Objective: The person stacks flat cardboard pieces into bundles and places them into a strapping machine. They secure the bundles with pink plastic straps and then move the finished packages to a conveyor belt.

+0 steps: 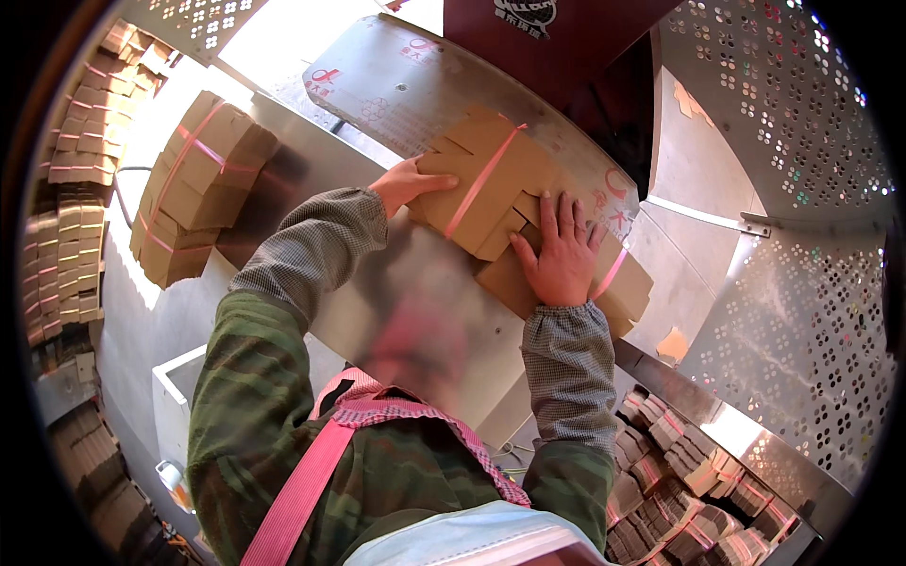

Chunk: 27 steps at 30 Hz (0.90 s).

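A bundle of flat brown cardboard pieces [495,156], tied with pink straps, lies across the steel worktop [377,85] in front of me. My left hand [412,184] holds its left end, the thumb on top and the other fingers hidden beyond the edge. Spread out on the bundle's right part is my right hand [563,250], palm down, fingers apart. One pink strap [486,179] crosses between my hands, and another [611,274] shows just right of my right hand. Whether the cardboard is one bundle or two pressed together, I cannot tell.
Another strapped cardboard bundle [193,179] stands on the left. Strapped stacks [90,141] line the far left, and more bundles [694,481] fill the lower right. Perforated metal panels [802,311] rise on the right. A dark red panel [576,42] stands behind the worktop.
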Each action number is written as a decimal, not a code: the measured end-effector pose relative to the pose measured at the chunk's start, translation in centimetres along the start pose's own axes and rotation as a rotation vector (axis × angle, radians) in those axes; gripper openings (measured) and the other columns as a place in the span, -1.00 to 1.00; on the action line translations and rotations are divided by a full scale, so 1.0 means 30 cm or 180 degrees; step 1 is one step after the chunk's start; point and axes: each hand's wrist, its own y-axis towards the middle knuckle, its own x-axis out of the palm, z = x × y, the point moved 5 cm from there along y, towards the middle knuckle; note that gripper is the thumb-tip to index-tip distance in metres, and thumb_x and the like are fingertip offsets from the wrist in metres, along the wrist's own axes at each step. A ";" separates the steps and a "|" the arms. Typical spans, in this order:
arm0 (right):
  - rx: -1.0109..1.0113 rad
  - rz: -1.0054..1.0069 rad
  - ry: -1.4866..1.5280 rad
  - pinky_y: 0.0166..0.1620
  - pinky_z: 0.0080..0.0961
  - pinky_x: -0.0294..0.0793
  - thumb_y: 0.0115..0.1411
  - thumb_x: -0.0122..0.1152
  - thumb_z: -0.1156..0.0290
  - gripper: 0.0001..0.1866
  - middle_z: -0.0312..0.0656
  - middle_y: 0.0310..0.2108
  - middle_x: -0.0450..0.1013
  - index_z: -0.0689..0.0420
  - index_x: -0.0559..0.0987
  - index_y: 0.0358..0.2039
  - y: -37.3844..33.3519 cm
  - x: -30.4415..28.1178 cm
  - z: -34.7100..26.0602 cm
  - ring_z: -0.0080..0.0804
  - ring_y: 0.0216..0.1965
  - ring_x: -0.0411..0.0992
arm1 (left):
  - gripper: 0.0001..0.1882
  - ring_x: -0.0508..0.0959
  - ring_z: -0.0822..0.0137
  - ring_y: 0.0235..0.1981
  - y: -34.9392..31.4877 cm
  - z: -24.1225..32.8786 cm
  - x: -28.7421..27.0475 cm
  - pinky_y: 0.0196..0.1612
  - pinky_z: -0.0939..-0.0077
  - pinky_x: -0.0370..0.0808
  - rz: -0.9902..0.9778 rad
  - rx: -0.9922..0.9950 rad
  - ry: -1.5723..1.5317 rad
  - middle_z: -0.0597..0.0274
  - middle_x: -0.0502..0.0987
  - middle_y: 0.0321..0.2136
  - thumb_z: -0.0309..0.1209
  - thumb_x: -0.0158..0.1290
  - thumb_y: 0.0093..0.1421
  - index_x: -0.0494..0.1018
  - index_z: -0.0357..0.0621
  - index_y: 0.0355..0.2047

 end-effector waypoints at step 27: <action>0.0658 0.1264 0.0111 0.10 -0.27 0.20 0.03 0.28 0.32 -0.54 -0.18 0.00 0.36 0.13 0.50 -0.02 -0.371 0.001 0.031 -0.21 0.06 0.28 | -0.33 0.46 0.21 -0.05 -0.071 -0.011 0.025 -0.12 0.05 0.41 0.0456 -0.0363 0.0700 0.22 0.47 -0.06 0.01 0.15 0.05 0.30 -0.02 0.10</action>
